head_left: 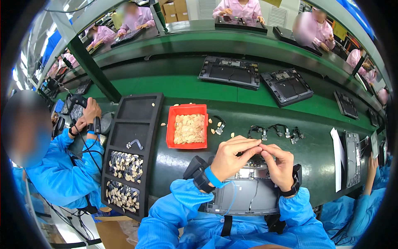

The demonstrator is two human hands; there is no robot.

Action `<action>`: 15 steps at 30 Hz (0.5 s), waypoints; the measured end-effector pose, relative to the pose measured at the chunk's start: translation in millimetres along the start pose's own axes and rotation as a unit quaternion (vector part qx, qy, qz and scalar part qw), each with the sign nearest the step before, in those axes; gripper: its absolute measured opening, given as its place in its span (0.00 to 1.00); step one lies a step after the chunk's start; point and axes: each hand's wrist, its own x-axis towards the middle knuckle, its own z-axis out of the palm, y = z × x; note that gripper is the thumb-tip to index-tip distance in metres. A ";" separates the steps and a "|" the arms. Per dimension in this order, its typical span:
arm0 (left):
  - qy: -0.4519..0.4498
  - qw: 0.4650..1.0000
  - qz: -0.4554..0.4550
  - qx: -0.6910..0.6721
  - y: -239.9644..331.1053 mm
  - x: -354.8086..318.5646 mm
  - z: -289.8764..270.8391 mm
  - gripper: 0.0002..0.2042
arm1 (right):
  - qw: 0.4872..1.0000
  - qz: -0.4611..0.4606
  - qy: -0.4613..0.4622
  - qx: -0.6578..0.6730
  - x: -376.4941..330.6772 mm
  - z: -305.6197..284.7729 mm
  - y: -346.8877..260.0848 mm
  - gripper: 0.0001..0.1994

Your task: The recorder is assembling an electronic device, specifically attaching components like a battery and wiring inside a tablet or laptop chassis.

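My left hand [233, 157] and my right hand [280, 165] meet at the fingertips, both closed in a pinch. Whatever lies between the fingertips is too small or hidden to make out. Below them an open dark grey laptop casing [242, 195] rests near my lap, its circuit parts partly covered by my hands. A blue wrist strap [213, 176] with a thin cord circles my left wrist. Just beyond my hands, small black cables with connectors [286, 132] lie on the green bench. Another short cable [221, 125] sits beside several beige pieces.
A red bin [170, 139] holds many flat beige pieces. Left of it stands a black compartment tray [156, 124] with small black and beige parts. Open laptop casings [230, 71] lie on the green conveyor [174, 85]. Co-workers [62, 166] sit on both sides and opposite.
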 end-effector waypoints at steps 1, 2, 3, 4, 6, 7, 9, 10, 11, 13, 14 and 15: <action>-0.011 1.000 -0.005 0.001 -2.4 0.2 -1.0 0.12 | 0.999 0.001 -0.004 0.053 0.0 1.0 5.3 0.13; -0.023 1.000 -0.010 0.002 -4.6 0.3 -1.2 0.11 | 0.994 0.002 -0.007 0.106 0.1 1.4 9.3 0.13; -0.022 1.000 -0.010 0.001 -2.7 1.1 -2.2 0.11 | 0.995 0.002 -0.008 0.104 0.0 1.5 8.4 0.13; -0.020 1.000 -0.004 0.007 0.6 2.3 -3.2 0.10 | 0.990 0.013 -0.009 0.142 0.2 1.6 7.7 0.12; -0.015 1.000 -0.001 0.018 7.1 1.8 -6.1 0.09 | 0.983 0.024 -0.016 0.184 0.8 2.8 7.8 0.12; -0.008 1.000 0.002 0.029 10.2 0.6 -6.4 0.09 | 0.984 0.019 -0.011 0.177 1.0 3.2 9.0 0.12; 0.013 0.999 0.016 0.048 15.0 -0.3 -5.6 0.09 | 0.986 0.018 -0.002 0.166 0.3 3.8 9.0 0.12; 0.016 0.998 0.024 0.060 14.2 -1.1 -5.5 0.10 | 0.989 0.017 0.002 0.149 -0.3 3.0 10.5 0.12; 0.018 0.998 0.026 0.054 11.6 -1.2 -2.0 0.10 | 0.992 0.015 0.005 0.129 -1.2 0.0 11.8 0.12; 0.021 0.998 0.028 0.049 7.7 -0.6 3.1 0.10 | 0.994 0.015 0.011 0.111 -2.3 -2.7 13.3 0.13; 0.022 0.998 0.027 0.049 6.9 -0.9 4.0 0.10 | 0.993 0.018 0.013 0.112 -2.5 -2.0 13.5 0.13; 0.032 0.998 0.023 0.054 7.4 -2.5 6.4 0.09 | 0.995 0.019 0.008 0.097 -5.0 -3.2 14.1 0.13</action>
